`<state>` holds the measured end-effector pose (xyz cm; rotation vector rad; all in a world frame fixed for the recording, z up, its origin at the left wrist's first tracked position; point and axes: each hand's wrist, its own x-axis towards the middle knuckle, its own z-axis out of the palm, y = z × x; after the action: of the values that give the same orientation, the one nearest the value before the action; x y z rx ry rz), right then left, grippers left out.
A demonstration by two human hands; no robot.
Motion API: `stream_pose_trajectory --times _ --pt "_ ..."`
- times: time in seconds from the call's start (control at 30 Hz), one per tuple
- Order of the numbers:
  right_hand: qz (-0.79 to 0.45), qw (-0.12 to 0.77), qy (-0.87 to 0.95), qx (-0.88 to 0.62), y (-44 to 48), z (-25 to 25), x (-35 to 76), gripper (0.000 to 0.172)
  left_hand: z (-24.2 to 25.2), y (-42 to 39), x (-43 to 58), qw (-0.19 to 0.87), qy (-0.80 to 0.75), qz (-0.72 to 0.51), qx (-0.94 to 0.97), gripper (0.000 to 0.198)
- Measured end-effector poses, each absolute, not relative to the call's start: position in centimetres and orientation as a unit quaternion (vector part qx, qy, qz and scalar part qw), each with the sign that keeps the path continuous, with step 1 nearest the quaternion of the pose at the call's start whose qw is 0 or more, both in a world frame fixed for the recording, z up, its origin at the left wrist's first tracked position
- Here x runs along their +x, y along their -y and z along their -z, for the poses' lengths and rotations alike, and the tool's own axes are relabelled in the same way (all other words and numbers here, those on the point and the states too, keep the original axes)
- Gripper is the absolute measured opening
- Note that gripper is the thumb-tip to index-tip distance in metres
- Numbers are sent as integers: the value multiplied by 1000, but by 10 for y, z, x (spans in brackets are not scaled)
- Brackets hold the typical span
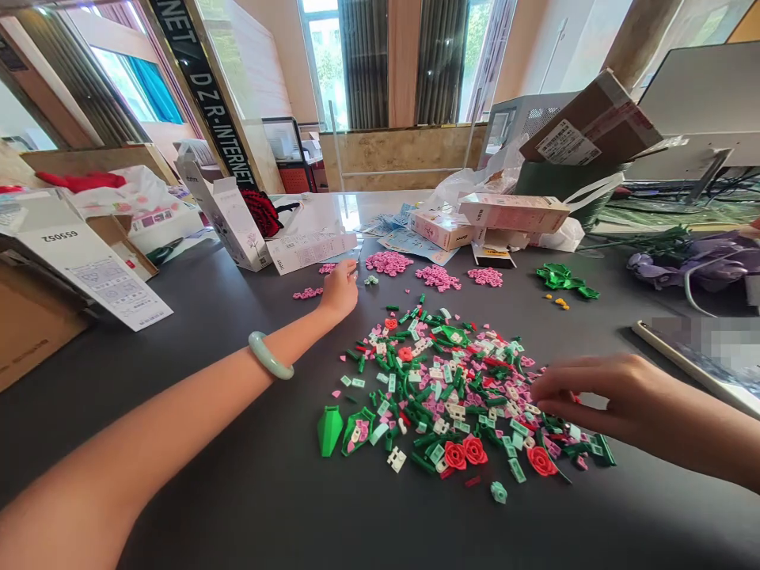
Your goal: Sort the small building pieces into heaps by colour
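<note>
My left hand, with a pale green bangle on its forearm, reaches to the back of the table among small groups of pink pieces. Its fingers are curled together, and their tips are partly hidden. At the right edge of a large loose heap of small building bricks, my right hand has its thumb and fingertips close together over pink pieces. Whatever lies between them is too small to make out. Red brick roses lie at the heap's front. A bright green piece stands at its left.
Sorted pink pieces sit behind the heap, with green leaf pieces farther right. Opened white boxes and a cardboard box stand left. Pink boxes are piled at the back; purple flowers lie right.
</note>
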<state>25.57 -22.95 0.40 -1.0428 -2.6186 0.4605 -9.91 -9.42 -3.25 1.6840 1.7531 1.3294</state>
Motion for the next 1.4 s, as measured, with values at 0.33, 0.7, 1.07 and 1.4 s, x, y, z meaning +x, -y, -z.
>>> stream_pose_trajectory --times 0.33,0.7,1.07,1.4 --pt "-192 112 905 -362 229 4 262 30 34 93 -96 114 -660 -276 689 34" --pt "-179 105 912 -353 230 7 266 33 40 86 -98 85 -630 -238 734 43" --pt "-157 96 921 -344 232 9 264 37 44 80 -98 79 -623 -236 742 48" --pt "-120 107 932 -324 236 1 261 51 43 72 -97 80 -619 -238 744 57"
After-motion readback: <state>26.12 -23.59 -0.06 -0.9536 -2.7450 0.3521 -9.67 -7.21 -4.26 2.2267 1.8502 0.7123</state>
